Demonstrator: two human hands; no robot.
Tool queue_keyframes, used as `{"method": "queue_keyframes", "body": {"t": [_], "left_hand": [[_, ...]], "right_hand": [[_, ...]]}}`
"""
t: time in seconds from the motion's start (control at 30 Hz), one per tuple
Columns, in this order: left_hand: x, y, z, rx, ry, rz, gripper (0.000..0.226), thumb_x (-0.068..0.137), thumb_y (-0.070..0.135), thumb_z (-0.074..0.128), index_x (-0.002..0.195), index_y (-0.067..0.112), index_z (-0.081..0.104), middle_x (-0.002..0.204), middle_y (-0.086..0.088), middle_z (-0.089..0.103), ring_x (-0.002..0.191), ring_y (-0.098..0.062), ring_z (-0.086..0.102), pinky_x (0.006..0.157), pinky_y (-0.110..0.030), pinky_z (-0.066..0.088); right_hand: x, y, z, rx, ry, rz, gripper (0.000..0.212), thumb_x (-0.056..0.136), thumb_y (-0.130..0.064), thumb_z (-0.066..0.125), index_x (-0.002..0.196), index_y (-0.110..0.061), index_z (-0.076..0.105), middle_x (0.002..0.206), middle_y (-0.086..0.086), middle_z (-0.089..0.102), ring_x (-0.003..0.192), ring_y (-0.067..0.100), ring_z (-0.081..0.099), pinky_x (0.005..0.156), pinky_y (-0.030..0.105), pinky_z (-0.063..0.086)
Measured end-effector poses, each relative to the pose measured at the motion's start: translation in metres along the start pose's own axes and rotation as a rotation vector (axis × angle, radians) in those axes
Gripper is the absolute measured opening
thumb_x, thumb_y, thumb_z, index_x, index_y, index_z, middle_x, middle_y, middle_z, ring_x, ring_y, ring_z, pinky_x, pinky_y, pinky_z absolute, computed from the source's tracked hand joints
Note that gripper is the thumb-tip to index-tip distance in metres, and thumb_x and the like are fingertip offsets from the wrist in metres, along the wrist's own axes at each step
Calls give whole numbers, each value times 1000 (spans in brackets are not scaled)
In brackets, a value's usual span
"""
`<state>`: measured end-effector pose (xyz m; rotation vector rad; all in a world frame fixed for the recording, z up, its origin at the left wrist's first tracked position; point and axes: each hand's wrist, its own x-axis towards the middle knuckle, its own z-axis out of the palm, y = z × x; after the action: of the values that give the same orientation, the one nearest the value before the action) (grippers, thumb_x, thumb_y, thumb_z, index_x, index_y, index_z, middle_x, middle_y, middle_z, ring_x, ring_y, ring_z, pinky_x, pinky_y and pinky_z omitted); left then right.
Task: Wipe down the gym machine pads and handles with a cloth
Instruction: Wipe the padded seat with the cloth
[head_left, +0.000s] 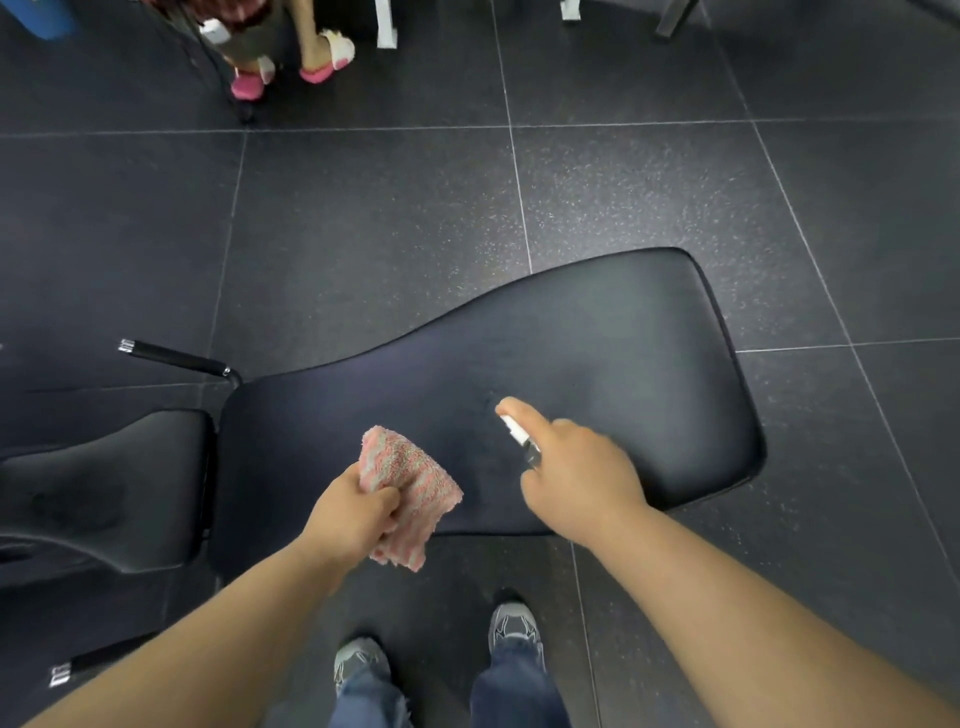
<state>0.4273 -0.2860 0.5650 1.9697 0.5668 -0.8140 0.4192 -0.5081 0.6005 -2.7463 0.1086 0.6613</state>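
Over glossy black pad (597, 338), fluffy striped cloth (415, 470).

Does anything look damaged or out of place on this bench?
Nothing damaged or askew. The long pad looks whole; the smaller seat pad beside it carries a dull smudge near its middle.

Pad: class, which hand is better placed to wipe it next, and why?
Left. The left hand grips the cloth over the pad; the right hand is busy holding a spray bottle.
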Motion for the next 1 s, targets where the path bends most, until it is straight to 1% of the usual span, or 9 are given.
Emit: {"method": "queue_keyframes", "body": {"t": [0.13,0.27,0.37,0.47,0.63,0.7,0.87,0.97,1.0], "left_hand": [[0,-19,-12,-43,41,-41,12,89,1,49,92,5,60,64,-10,63,48,-22,58,43,-26,48],[3,-42,-24,-102,72,-66,11,88,-1,47,87,4,57,60,-10,59,41,-21,52,35,-23,39],[7,-67,-37,-164,86,-100,11,88,-2,47,85,6,55,54,-6,58,44,-24,53,39,-27,44],[10,-92,-51,-198,96,-127,13,88,-1,48,89,8,58,56,-8,59,44,-23,55,41,-28,47],[17,-125,-78,-235,126,-142,12,88,-2,47,85,5,56,55,-9,57,40,-19,52,38,-24,45],[20,-137,-88,-254,135,-142,12,88,-2,47,85,6,56,57,-9,56,42,-19,52,38,-23,44],[29,-166,-111,-289,141,-153,11,89,0,47,90,7,56,58,-9,58,41,-19,53,38,-24,46],[34,-182,-123,-296,143,-167,10,89,2,48,89,8,56,57,-8,58,43,-20,53,41,-25,47],[36,-186,-125,-303,144,-170,10,89,2,48,89,8,56,57,-8,58,44,-20,53,42,-26,47]], "right_hand": [[7,-20,11,-41,-6,-26,72,93,-17,46,149,-51,16,108,1,52,79,25,48,67,33,40],[15,-41,20,-115,-14,-74,81,95,-17,44,151,-56,0,99,-3,42,75,23,46,63,31,37],[24,-62,30,-135,-58,-115,74,95,-17,44,151,-52,10,99,-2,42,76,26,45,64,32,35],[33,-86,43,-144,-55,-144,70,94,-17,45,150,-49,17,100,-1,46,77,27,46,64,32,35],[50,-127,69,-151,-69,-207,76,94,-16,46,151,-53,12,99,-1,47,77,24,49,62,32,38],[55,-143,81,-172,-64,-226,75,94,-16,46,151,-52,14,99,-1,47,77,25,48,63,33,37],[64,-178,105,-180,-36,-267,67,94,-14,45,149,-47,22,98,-1,49,75,26,48,60,33,33],[70,-197,123,-125,-97,-284,69,96,-17,49,153,-41,17,100,-4,51,79,24,49,63,34,36],[72,-202,128,-75,-132,-268,62,97,-19,52,149,-35,25,104,-3,54,81,24,49,64,34,36]]}}
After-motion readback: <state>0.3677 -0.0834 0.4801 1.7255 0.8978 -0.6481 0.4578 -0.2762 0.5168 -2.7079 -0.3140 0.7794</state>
